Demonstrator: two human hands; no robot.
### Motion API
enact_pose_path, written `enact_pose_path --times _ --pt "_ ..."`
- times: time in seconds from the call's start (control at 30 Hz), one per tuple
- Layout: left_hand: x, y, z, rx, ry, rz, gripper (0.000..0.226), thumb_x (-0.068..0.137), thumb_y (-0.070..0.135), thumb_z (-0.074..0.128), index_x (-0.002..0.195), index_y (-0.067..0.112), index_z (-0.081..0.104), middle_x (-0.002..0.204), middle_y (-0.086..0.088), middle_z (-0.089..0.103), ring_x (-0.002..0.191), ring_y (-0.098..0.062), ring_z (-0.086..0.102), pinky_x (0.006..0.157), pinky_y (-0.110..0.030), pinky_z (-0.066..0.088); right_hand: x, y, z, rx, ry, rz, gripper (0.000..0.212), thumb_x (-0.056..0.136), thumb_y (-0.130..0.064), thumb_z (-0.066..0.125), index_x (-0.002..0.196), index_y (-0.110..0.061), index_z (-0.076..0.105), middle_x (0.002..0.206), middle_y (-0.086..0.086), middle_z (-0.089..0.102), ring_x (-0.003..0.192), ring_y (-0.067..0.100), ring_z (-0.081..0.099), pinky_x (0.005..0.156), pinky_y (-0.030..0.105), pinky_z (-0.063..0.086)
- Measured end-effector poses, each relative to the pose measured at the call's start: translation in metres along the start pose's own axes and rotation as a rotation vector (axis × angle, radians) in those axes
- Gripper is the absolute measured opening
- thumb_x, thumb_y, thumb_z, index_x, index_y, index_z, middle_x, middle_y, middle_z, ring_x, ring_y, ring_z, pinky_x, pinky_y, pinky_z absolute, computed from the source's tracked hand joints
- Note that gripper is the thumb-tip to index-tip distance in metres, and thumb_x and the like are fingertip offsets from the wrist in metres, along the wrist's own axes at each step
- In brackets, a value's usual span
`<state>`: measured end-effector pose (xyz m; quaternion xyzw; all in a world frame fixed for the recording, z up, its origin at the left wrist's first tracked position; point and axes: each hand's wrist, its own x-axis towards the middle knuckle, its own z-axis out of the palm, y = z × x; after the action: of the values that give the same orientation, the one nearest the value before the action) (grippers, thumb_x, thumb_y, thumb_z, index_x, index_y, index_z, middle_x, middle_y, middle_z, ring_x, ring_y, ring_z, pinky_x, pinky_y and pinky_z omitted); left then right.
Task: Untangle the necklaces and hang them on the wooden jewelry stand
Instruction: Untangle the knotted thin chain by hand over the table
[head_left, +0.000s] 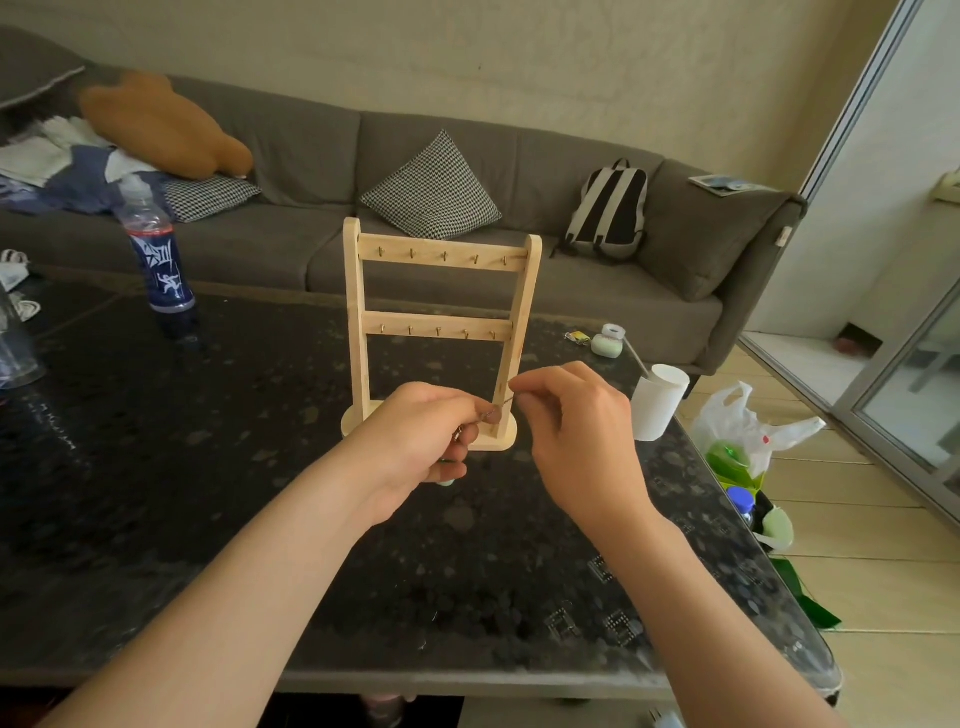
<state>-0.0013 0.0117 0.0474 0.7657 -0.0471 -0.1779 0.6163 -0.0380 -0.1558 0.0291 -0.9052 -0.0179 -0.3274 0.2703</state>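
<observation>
Left grip (415, 436) curls round the bunched necklaces (460, 434); right grip (576, 431) pinches a thin chain (500, 404) stretched between them, just near of the wooden stand (358, 312) on the dark surface (208, 493).

long grey fabric sofa (519, 171) runs along the far side, w/ a black-and-white checked cushion (431, 187) mid, an orange-brown plush pillow (166, 124) far left & a grey-and-white backpack (608, 213) far right. plain cream plaster wall (467, 52) behind. dark speckled glossy table (208, 493) fills the near area. pale beige tiled floor (883, 571) on the right; metal-framed glass sliding door (924, 374) far right, daylight coming thru.
</observation>
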Motion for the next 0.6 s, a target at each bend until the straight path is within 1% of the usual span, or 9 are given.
enact_pose_path --times 0.07,0.13,0.2,0.27,0.33,0.4,0.53,0.6 --pt "-0.001 0.0 -0.001 -0.019 -0.007 -0.002 0.021 0.104 0.027 0.067 0.103 0.012 0.082 0.077 -0.005 0.063 0.081 -0.021 0.061 0.095 -0.048 0.064 0.001 -0.001 -0.002 0.037 0.011 0.03 0.014 0.101 -0.013 0.072 0.109 -0.018 0.081 0.1 -0.007 0.07 0.082 0.0 0.062 0.077 -0.001 0.044" --pt "-0.002 0.0 -0.002 -0.01 -0.024 0.008 0.019 0.102 0.032 0.07 0.103 0.019 0.083 0.086 -0.004 0.068 0.087 -0.022 0.067 0.094 -0.046 0.064 0.001 -0.003 -0.004 0.062 0.002 0.059 0.01 0.1 -0.016 0.074 0.107 -0.02 0.08 0.097 -0.009 0.071 0.083 -0.001 0.064 0.075 0.005 0.048" --pt "-0.004 0.0 -0.003 -0.005 -0.035 0.02 0.014 0.101 0.032 0.072 0.106 0.023 0.082 0.095 -0.003 0.075 0.094 -0.022 0.074 0.096 -0.047 0.064 0.001 -0.003 -0.005 0.075 -0.006 0.08 0.009 0.099 -0.017 0.074 0.105 -0.021 0.08 0.095 -0.01 0.072 0.083 0.0 0.065 0.077 0.011 0.05" --pt "-0.004 0.001 -0.002 -0.016 -0.027 0.016 0.014 0.102 0.031 0.071 0.108 0.024 0.081 0.102 -0.003 0.078 0.098 -0.023 0.077 0.099 -0.048 0.062 0.001 -0.004 -0.004 0.08 -0.022 0.105 0.01 0.1 -0.015 0.072 0.105 -0.021 0.079 0.095 -0.011 0.072 0.083 0.001 0.065 0.077 0.015 0.052" --pt "-0.004 0.001 -0.001 -0.026 -0.012 0.016 0.014 0.103 0.028 0.069 0.11 0.024 0.08 0.103 -0.003 0.079 0.1 -0.023 0.077 0.101 -0.049 0.06 0.001 -0.005 -0.004 0.083 -0.06 0.134 0.012 0.101 -0.014 0.069 0.106 -0.022 0.077 0.093 -0.011 0.072 0.081 0.001 0.064 0.073 0.011 0.048" --pt "-0.005 0.002 -0.001 -0.066 -0.012 0.008 0.015 0.105 0.023 0.066 0.112 0.021 0.08 0.1 -0.006 0.078 0.101 -0.025 0.076 0.103 -0.051 0.059 0.0 -0.007 -0.005 0.122 -0.106 0.183 0.012 0.102 -0.015 0.067 0.104 -0.023 0.075 0.088 -0.012 0.071 0.076 0.003 0.064 0.064 0.007 0.045" --pt "-0.006 0.003 -0.001 -0.162 -0.041 -0.033 0.019 0.107 0.015 0.062 0.114 0.018 0.079 0.098 -0.008 0.076 0.104 -0.028 0.074 0.104 -0.053 0.058 0.0 -0.01 -0.01 0.272 -0.162 0.282 0.016 0.1 -0.015 0.063 0.09 -0.023 0.073 0.078 -0.009 0.07 0.07 0.006 0.064 0.058 0.01 0.046" --pt "-0.005 0.004 -0.001 -0.189 -0.051 -0.039 0.019 0.107 0.014 0.062 0.112 0.018 0.08 0.099 -0.008 0.076 0.104 -0.028 0.075 0.104 -0.053 0.058 0.002 -0.01 -0.012 0.339 -0.22 0.338 0.019 0.099 -0.018 0.061 0.086 -0.022 0.074 0.073 -0.008 0.069 0.069 0.008 0.064 0.06 0.015 0.048"
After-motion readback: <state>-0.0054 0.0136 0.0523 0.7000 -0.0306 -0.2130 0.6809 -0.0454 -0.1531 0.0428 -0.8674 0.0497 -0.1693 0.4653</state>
